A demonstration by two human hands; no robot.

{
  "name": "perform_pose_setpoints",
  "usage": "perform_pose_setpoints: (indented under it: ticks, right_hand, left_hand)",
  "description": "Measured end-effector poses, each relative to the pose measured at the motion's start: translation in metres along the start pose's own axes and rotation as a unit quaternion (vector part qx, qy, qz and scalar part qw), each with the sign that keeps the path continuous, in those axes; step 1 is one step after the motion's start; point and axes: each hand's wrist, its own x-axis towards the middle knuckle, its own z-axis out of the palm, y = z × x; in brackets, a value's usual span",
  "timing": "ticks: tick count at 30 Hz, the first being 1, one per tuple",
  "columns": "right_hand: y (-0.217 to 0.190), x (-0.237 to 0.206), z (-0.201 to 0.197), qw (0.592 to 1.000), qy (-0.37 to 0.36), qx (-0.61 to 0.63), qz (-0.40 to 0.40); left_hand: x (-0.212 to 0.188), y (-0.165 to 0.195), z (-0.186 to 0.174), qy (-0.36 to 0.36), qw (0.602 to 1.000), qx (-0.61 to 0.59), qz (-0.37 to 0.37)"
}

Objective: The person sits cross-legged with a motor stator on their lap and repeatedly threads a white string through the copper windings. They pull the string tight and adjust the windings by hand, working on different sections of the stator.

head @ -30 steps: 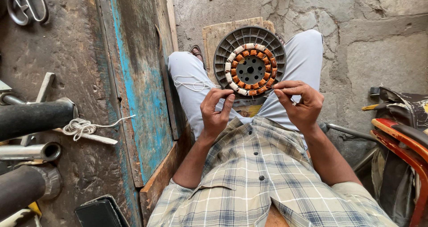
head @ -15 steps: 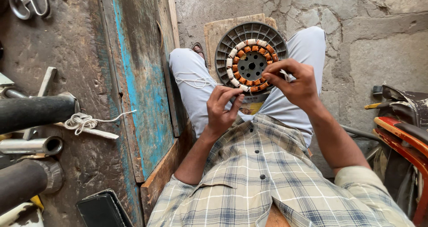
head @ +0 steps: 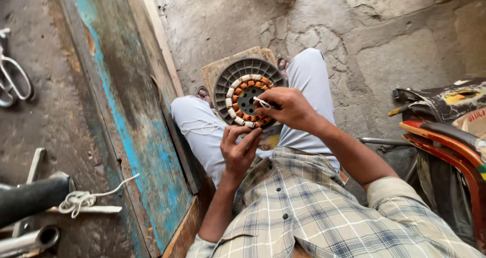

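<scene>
On the stone floor, right hand [head: 286, 108] pinches white strip [head: 262, 103] over stator [head: 248, 98]

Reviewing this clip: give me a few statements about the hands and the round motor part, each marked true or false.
1. The round grey stator with copper coils rests between the person's knees. True.
2. The right hand reaches over the coils, pinching a thin white strip. True.
3. The left hand grips a pair of scissors. False: it holds no scissors; its fingers are curled just below the stator.
4. The white cord is wrapped around the stator. False: it lies bundled on the grey surface at left.
</scene>
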Motion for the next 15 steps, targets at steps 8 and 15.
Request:
perform_pose_setpoints:
  ticks: [8, 15]
  right_hand:
    - [-0.02, -0.007, -0.005, 0.999, 0.04, -0.006, 0.008]
    - [-0.086, -0.046, 0.008, 0.979, -0.102, 0.081, -0.159]
  left_hand:
    - [0.001, 0.017, -0.008, 0.0, 0.997, -0.072, -0.034]
    - [-0.005, 0.022, -0.023, 0.008, 0.986, -0.155, -0.067]
